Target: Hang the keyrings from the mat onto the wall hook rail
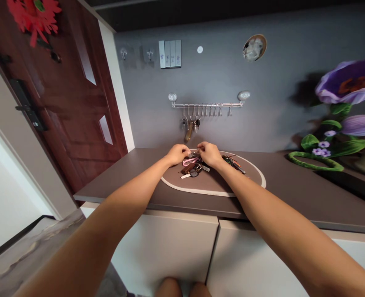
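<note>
My left hand (177,154) is closed in a pinch at the left of a pile of keys (196,168), with small shiny metal at its fingertips. Close beside it, my right hand (209,153) is bent over the back of the pile, fingers pressed together; what they hold is hidden. A pink strap (190,161) runs between the two hands. The pile includes a brown fob and a round dark tag, and lies on an oval brown mat (213,186) with a pale rim. Right of my right wrist are dark cords and pen-like sticks (236,164), partly covered.
A clear hook rail (207,105) is fixed to the grey wall, with several keys (190,126) hanging at its left. Purple fabric flowers (349,86) stand on the right of the brown counter (296,194). A dark red door (62,82) is at left.
</note>
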{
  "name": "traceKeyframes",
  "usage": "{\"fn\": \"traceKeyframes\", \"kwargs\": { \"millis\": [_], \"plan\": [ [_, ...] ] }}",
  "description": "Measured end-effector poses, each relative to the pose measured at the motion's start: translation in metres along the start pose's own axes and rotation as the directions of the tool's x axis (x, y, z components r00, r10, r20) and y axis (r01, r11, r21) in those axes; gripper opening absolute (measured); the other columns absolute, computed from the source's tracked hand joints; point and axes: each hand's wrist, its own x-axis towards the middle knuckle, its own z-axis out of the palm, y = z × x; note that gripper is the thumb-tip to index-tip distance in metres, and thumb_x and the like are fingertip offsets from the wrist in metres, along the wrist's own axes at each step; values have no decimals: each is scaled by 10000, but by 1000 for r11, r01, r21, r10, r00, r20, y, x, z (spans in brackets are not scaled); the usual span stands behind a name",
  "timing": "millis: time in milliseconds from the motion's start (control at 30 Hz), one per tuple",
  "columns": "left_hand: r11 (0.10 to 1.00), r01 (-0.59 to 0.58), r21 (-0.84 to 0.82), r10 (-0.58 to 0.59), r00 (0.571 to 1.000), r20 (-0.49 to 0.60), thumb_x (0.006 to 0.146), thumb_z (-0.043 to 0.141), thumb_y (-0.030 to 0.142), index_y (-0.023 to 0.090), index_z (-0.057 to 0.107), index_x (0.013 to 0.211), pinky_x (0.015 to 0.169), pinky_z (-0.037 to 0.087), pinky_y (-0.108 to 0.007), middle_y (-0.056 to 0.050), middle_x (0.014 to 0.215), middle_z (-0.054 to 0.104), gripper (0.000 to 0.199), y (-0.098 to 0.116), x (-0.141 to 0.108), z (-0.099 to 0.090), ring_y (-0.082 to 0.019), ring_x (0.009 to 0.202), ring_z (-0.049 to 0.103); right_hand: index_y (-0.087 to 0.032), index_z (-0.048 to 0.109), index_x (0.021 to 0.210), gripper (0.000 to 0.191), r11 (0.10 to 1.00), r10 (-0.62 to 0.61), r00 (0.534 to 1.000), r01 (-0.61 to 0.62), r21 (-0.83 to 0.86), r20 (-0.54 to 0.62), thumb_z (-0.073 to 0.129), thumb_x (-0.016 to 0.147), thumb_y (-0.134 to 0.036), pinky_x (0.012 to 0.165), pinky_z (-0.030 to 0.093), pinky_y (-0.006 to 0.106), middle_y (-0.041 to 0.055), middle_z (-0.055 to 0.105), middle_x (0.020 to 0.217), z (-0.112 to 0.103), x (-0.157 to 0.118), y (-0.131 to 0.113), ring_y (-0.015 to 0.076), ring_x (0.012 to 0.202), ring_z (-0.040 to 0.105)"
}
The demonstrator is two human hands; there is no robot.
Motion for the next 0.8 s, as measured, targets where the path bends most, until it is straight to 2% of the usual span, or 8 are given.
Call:
{"fn": "traceKeyframes", "kwargs": {
  "millis": [100, 200, 400, 600, 700, 800],
  "plan": [
    [987, 58, -147, -65, 997, -45, 722, 526, 180, 112, 619, 739, 636, 399, -230, -31, 713, 628, 117, -1, 0, 0, -100, 626, 518, -150, 622, 845, 193, 999, 0, 1000, 0, -38, 18, 509, 707, -78, 798, 402, 253, 63, 647, 800, -1, -1, -2, 155, 801, 584],
    [936, 103, -337, -133, 989, -64, 707, 551, 170, 111, 603, 694, 628, 399, -235, -20, 649, 604, 80, -1, 1, -1, -87, 577, 499, -135, 610, 914, 224, 995, -14, 998, 20, -102, 57, 479, 735, -105, 804, 402, 251, 78, 647, 859, -2, -3, -4, 155, 838, 585],
    [724, 161, -671, -197, 980, 23, 717, 567, 144, 109, 569, 685, 678, 438, -254, -8, 599, 580, 47, 0, 4, -3, -76, 567, 537, -135, 605, 940, 243, 989, -34, 997, 44, -138, 71, 461, 744, -127, 785, 409, 243, 80, 650, 877, -2, -3, -6, 155, 838, 588],
    [609, 188, -771, -235, 971, 51, 756, 536, 138, 106, 547, 729, 739, 456, -277, -24, 685, 594, 43, 5, 4, -7, -74, 621, 569, -155, 606, 921, 217, 993, -100, 995, 101, -67, 26, 458, 765, -188, 755, 407, 249, 64, 648, 872, -1, -2, -8, 149, 801, 580],
    [578, 178, -796, -215, 975, 62, 769, 526, 153, 111, 542, 753, 753, 449, -298, -30, 727, 598, 48, 7, 3, -8, -76, 643, 568, -164, 614, 860, 198, 988, -152, 988, 152, -24, 10, 451, 772, -233, 747, 396, 251, 50, 643, 845, -1, -2, -10, 143, 779, 565],
    [547, 148, -824, -177, 982, 59, 775, 521, 166, 117, 537, 754, 777, 435, -313, -24, 756, 594, 55, 7, 3, -9, -82, 689, 568, -161, 608, 795, 184, 988, -150, 989, 150, 20, -8, 462, 758, -268, 722, 389, 254, 43, 629, 792, -1, -3, -11, 138, 740, 546]
  ]
}}
